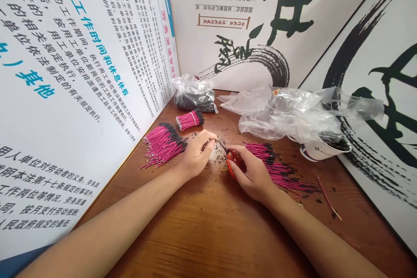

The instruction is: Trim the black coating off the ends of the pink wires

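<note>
My right hand point(252, 171) is closed around red-handled scissors point(233, 160), their dark blades pointing up and left. The blade tips reach the fingertips of my left hand point(199, 153), which is closed in a pinch; whatever sits between its thumb and finger is too small to make out. Left of that hand lies a loose pile of pink wires with black ends point(163, 144). Behind it is a bundle of the same wires point(190, 119), tied with a white band. More pink wires point(283, 173) lie beyond and beside my right hand.
Small black bits point(213, 178) are scattered over the brown wooden table point(195, 234). At the back stand a bag of black pieces point(195, 95) and crumpled clear plastic bags point(286, 113). A tipped paper cup point(322, 151) and a single wire point(327, 197) are at right. Printed panels point(228, 47) enclose the table.
</note>
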The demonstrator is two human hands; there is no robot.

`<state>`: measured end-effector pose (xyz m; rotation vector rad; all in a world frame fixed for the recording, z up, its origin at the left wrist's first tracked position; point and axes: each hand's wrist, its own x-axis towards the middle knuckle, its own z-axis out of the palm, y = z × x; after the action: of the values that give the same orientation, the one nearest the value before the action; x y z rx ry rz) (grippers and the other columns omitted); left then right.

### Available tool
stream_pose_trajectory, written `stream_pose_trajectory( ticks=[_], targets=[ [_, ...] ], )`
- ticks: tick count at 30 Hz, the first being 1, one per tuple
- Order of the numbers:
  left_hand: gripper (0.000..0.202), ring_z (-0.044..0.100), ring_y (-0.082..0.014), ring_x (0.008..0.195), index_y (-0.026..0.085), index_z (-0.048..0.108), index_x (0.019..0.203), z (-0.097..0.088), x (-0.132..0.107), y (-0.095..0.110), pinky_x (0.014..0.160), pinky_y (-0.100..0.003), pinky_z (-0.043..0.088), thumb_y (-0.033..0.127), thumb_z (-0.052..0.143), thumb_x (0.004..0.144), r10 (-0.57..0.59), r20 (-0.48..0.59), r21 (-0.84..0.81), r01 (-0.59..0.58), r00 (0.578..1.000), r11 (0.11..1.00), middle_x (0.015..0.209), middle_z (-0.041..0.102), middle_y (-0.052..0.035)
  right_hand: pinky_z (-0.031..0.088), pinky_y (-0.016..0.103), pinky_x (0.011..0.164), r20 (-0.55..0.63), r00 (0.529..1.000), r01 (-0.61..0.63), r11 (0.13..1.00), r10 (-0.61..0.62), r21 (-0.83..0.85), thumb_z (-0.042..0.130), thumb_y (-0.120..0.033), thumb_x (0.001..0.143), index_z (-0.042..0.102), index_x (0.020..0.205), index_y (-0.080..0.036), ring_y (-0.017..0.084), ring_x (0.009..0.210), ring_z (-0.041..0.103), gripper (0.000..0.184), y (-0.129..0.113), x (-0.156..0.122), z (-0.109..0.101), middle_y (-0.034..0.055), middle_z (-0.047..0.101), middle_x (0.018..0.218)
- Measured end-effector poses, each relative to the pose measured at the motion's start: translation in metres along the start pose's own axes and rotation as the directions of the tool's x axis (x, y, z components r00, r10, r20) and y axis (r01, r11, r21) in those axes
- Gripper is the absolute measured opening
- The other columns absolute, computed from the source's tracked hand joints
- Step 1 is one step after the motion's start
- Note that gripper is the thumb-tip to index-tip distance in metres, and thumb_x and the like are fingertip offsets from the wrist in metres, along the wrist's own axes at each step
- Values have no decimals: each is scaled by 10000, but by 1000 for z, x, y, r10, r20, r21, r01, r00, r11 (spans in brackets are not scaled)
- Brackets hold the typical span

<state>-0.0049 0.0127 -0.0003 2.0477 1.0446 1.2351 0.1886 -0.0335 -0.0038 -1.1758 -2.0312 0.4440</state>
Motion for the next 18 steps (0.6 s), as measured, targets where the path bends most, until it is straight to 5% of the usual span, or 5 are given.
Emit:
stream_pose_trajectory(
  ticks=[18],
  targets=[
    [197,523,-151,789,186,541,891,-1,0,-1,747,-270,418,271,385,975,-19,19,-6,20,1000,1000,827,563,-18,513,303,730,6,999,37,998,-37,-60,474,-231,972,537,1229,-223,207,851,691,265,4,0,0,58,716,1016]
  ],
)
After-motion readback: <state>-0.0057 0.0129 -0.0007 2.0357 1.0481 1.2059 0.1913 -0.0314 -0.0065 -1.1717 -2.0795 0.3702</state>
